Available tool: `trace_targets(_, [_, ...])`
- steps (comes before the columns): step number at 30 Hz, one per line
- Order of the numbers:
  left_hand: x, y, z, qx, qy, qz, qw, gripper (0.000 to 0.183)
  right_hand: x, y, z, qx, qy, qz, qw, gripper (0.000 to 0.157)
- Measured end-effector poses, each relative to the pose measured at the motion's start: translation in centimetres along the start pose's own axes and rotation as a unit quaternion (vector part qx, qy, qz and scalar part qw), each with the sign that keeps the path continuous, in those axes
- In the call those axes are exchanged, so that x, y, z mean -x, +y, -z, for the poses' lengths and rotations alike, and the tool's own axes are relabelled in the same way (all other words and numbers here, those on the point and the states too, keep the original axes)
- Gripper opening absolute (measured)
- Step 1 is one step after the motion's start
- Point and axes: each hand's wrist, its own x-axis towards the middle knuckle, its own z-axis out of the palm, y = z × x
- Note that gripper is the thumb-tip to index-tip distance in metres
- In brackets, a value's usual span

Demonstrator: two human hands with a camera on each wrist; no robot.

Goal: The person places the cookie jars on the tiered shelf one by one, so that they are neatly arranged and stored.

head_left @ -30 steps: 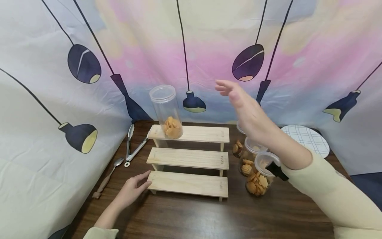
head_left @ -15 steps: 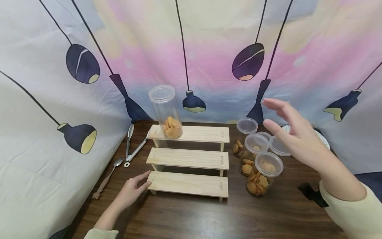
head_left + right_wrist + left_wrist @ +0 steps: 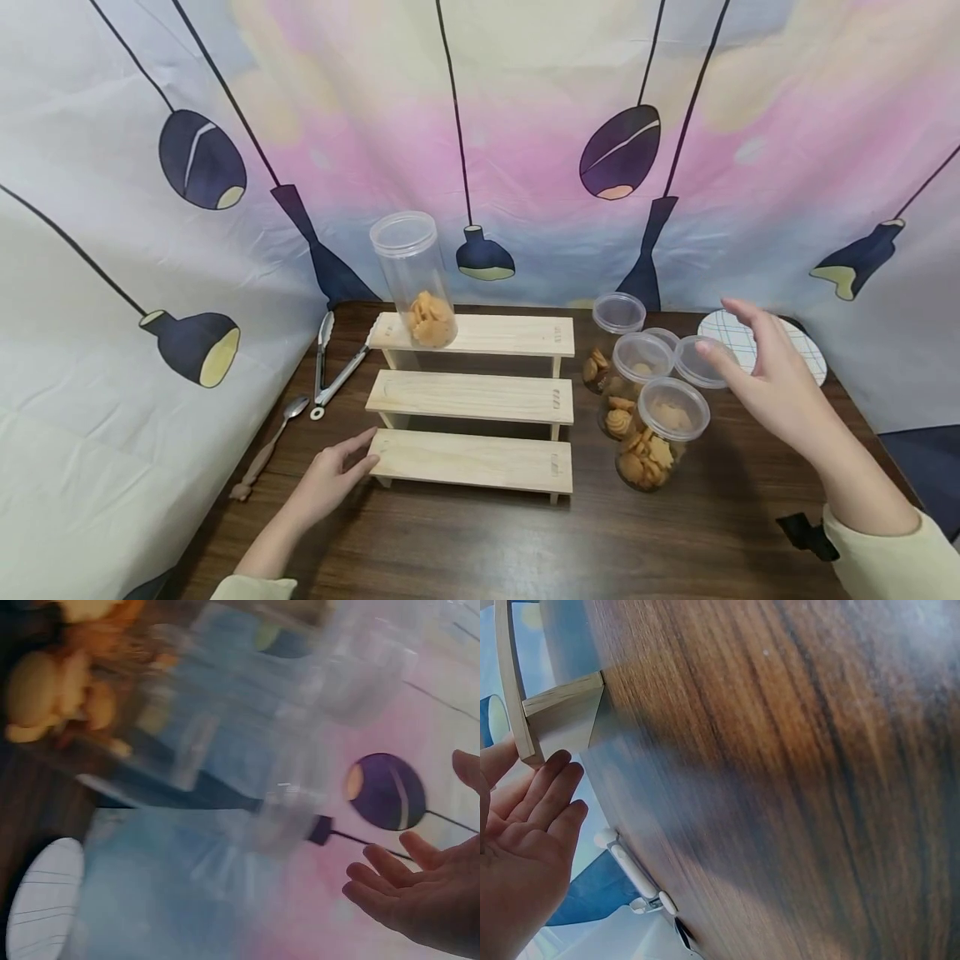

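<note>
My left hand (image 3: 327, 482) holds the left end of the lowest step of a pale wooden three-step rack (image 3: 472, 460). In the left wrist view the thumb and fingers (image 3: 551, 787) lie on either side of the board's end. My right hand (image 3: 783, 387) hovers at the right with nothing in it, thumb and fingers spread apart. Nearest to it is a clear lidded jar (image 3: 701, 363), partly hidden behind other jars of cookies (image 3: 647, 457). On the top step's left end stands a tall clear jar with cookies (image 3: 431, 318).
Left of the rack lie metal tongs (image 3: 341, 379) and a spoon (image 3: 272, 442). A white plate with a line pattern (image 3: 802, 346) sits at the back right. A printed cloth backdrop (image 3: 517, 125) rises behind the dark wooden table (image 3: 480, 550).
My right hand has moved right and down, from in front of the backdrop to beside the jars, uncovering them. The left hand stays at the rack.
</note>
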Motion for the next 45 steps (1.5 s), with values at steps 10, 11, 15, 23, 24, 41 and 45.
trace_targets(10, [-0.1,0.1,-0.1,0.004,-0.004,-0.003,1.0,0.052,1.4,4.0,-1.1,-0.038,-0.026,-0.029,0.998,0.076])
trace_targets(11, [-0.1,0.1,-0.1,0.003,-0.004,-0.003,1.0,0.051,1.5,4.3,-1.2,-0.041,-0.03,-0.036,0.998,0.078])
trace_targets(15, [0.0,-0.1,0.0,-0.001,-0.004,0.001,1.0,0.052,1.8,5.4,-1.9,-0.072,-0.039,-0.048,0.995,0.082])
trace_targets(23, [0.0,-0.2,0.0,-0.001,0.0,0.0,1.0,0.052,2.0,6.1,-2.6,-0.104,-0.04,-0.066,0.992,0.082])
trace_targets(24, [0.0,-0.2,0.0,-0.002,0.001,-0.001,1.0,0.052,2.0,6.1,-2.6,-0.102,-0.041,-0.069,0.991,0.082])
trace_targets(41, [0.1,0.1,-0.1,-0.007,0.006,-0.008,0.9999,0.049,1.4,7.4,-3.6,-0.138,-0.071,-0.068,0.986,0.075])
trace_targets(45, [0.1,0.1,-0.1,-0.008,0.006,-0.01,0.9999,0.049,1.5,7.7,-3.9,-0.137,-0.068,-0.047,0.987,0.071])
